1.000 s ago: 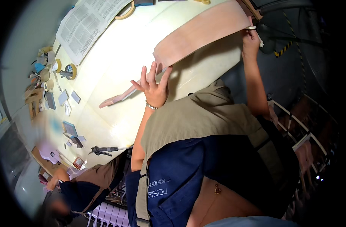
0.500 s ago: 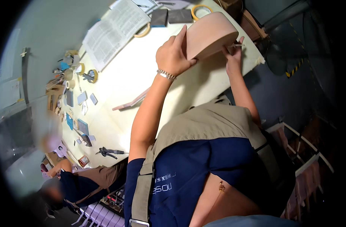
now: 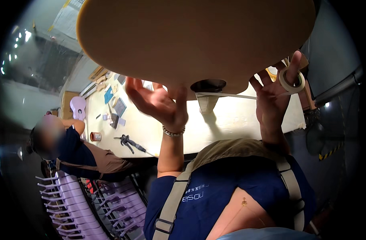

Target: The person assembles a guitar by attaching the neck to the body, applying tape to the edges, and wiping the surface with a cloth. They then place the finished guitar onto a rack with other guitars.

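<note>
A large, smooth, tan wooden instrument body [image 3: 199, 44] is held up close, filling the upper part of the view. A dark round hole [image 3: 215, 85] shows near its lower edge, and a pale tapering piece [image 3: 208, 105] extends below that. My left hand [image 3: 161, 104], blurred, curls at the body's lower left edge, fingertips partly hidden behind it. On my right hand [image 3: 273, 98], at the lower right edge, a roll of cream masking tape [image 3: 288, 83] hangs around the fingers. A narrow strip of tape [image 3: 231, 95] stretches from the roll to beside the hole.
Below lies a cream worktable [image 3: 171, 138] with sanding blocks [image 3: 119, 107], a black air gun [image 3: 129, 143] and a brown jar [image 3: 95, 136]. A co-worker [image 3: 83, 148] stands at the left, near a lilac guitar-shaped body [image 3: 77, 107]. Racked lilac parts [image 3: 75, 200] stand at the lower left.
The wooden body has been raised from over the table's far right and turned, so a broad face with the hole shows. Both hands came nearer; the tape roll and stretched strip are now plainly visible.
</note>
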Action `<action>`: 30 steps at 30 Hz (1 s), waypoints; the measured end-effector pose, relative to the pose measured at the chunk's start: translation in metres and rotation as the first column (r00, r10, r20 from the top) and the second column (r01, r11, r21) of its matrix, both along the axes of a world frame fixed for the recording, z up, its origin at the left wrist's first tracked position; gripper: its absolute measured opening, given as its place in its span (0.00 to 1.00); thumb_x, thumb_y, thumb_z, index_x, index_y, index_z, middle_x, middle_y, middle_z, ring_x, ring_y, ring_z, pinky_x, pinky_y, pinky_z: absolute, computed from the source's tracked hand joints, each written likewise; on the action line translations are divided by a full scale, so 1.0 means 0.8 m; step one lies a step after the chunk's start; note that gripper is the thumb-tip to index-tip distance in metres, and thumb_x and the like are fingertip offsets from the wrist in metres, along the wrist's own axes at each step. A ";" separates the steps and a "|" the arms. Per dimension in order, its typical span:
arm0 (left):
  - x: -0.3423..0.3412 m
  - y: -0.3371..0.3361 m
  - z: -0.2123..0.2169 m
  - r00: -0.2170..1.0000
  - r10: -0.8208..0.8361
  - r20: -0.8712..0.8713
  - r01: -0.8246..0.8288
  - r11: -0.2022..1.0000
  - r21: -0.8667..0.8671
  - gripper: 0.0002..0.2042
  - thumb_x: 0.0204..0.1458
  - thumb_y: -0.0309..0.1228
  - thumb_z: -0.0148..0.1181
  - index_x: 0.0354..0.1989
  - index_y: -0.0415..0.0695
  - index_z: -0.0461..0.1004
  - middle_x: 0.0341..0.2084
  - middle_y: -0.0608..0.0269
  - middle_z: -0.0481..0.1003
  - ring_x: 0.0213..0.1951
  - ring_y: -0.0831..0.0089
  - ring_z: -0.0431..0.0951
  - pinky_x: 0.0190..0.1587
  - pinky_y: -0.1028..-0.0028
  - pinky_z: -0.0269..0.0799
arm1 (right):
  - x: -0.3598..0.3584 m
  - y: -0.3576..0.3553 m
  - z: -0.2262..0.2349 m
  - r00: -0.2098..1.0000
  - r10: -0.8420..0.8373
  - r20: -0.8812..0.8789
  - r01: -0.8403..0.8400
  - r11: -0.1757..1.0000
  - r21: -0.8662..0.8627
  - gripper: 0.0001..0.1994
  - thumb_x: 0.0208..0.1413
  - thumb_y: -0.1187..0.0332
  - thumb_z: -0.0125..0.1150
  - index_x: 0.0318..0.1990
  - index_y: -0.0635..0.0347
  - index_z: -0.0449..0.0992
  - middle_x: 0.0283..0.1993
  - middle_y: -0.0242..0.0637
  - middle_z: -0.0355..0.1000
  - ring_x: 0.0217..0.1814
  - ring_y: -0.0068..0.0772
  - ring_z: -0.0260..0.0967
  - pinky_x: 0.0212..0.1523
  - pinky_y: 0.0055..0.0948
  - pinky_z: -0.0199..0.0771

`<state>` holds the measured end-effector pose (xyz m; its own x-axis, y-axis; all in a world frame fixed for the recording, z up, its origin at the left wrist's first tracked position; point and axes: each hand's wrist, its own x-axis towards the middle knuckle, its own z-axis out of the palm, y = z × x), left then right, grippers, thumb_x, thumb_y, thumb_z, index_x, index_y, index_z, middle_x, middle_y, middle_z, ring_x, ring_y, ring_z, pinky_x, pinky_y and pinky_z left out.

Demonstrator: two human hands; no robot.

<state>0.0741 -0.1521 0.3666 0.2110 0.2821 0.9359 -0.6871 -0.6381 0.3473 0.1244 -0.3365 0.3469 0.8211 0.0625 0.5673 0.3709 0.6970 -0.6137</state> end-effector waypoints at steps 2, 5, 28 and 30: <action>-0.026 0.010 -0.012 0.961 0.257 0.102 -0.275 0.930 0.243 0.27 0.39 0.40 0.67 0.50 0.50 0.67 0.60 0.49 0.38 0.61 0.52 0.45 0.52 0.54 0.64 | -0.002 0.010 0.000 0.998 0.049 0.039 -0.049 0.999 0.002 0.48 0.34 0.87 0.35 0.66 0.42 0.26 0.55 0.40 0.52 0.55 0.41 0.62 0.53 0.39 0.69; -0.062 0.036 -0.039 0.862 0.506 -0.021 -0.385 0.683 0.621 0.26 0.39 0.41 0.68 0.47 0.47 0.68 0.58 0.50 0.44 0.61 0.54 0.47 0.55 0.57 0.61 | 0.000 0.016 0.000 0.991 0.105 0.082 -0.103 0.994 -0.021 0.48 0.33 0.87 0.35 0.65 0.43 0.25 0.54 0.40 0.52 0.56 0.41 0.62 0.53 0.38 0.70; -0.065 0.038 -0.040 0.915 0.399 -0.061 -0.232 0.645 0.728 0.15 0.40 0.33 0.67 0.36 0.55 0.68 0.37 0.72 0.67 0.55 0.66 0.56 0.50 0.60 0.64 | 0.001 0.007 -0.002 0.981 0.043 0.190 -0.025 0.995 -0.094 0.42 0.50 0.80 0.44 0.65 0.47 0.22 0.53 0.43 0.54 0.55 0.40 0.62 0.50 0.38 0.73; -0.066 0.039 -0.041 0.919 0.390 -0.053 -0.229 0.640 0.734 0.15 0.40 0.32 0.67 0.35 0.56 0.68 0.35 0.74 0.69 0.54 0.67 0.56 0.50 0.60 0.65 | -0.002 0.007 -0.002 0.983 0.047 0.176 -0.031 0.995 -0.094 0.42 0.50 0.80 0.44 0.65 0.47 0.22 0.53 0.44 0.54 0.54 0.39 0.63 0.50 0.37 0.73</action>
